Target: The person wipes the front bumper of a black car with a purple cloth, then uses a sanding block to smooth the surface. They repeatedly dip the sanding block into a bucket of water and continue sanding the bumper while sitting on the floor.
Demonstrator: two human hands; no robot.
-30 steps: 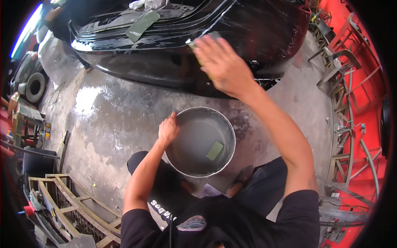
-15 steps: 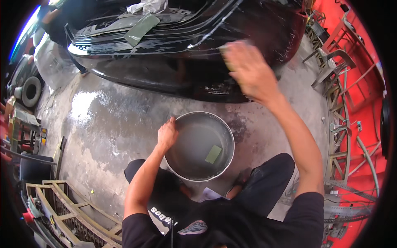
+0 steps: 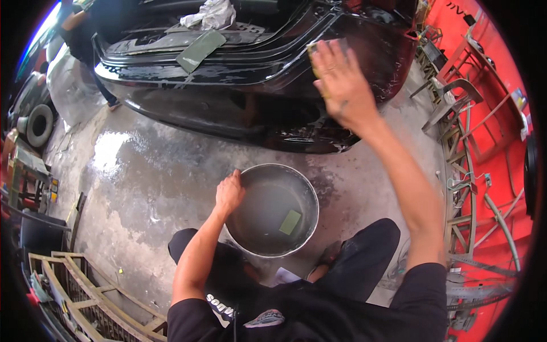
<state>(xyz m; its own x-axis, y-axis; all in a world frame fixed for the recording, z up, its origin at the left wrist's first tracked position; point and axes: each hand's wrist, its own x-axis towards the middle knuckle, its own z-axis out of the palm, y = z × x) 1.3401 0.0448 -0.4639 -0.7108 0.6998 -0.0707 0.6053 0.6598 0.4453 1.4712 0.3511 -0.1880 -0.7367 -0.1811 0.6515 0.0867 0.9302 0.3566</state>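
My left hand (image 3: pixel 230 192) is closed round the left rim of a round, dark grey basin (image 3: pixel 226 223) standing on the floor between my legs. A green rectangular sandpaper piece (image 3: pixel 290 222) lies inside the basin, toward its lower right. Raised and stretched forward, my right hand (image 3: pixel 345 80) lies flat against the wet black car body (image 3: pixel 245 108), near a curved edge. Under its fingers a yellowish sanding pad (image 3: pixel 315 61) shows only along the left side; the rest is covered by the hand. A green sandpaper sheet (image 3: pixel 200 51) rests on the car's ledge.
Crumpled whitish plastic (image 3: pixel 213 14) sits on the car. At the upper left stands another person (image 3: pixel 85 43), beside plastic sheeting (image 3: pixel 68 85) and a tire (image 3: pixel 40 125). A metal frame (image 3: pixel 85 296) lies lower left. Chairs (image 3: pixel 450 102) and metal racks line the red wall at right.
My right hand has slid slightly up along the car body with the pad. My left hand stays on the basin rim. The whole view has shifted a little.
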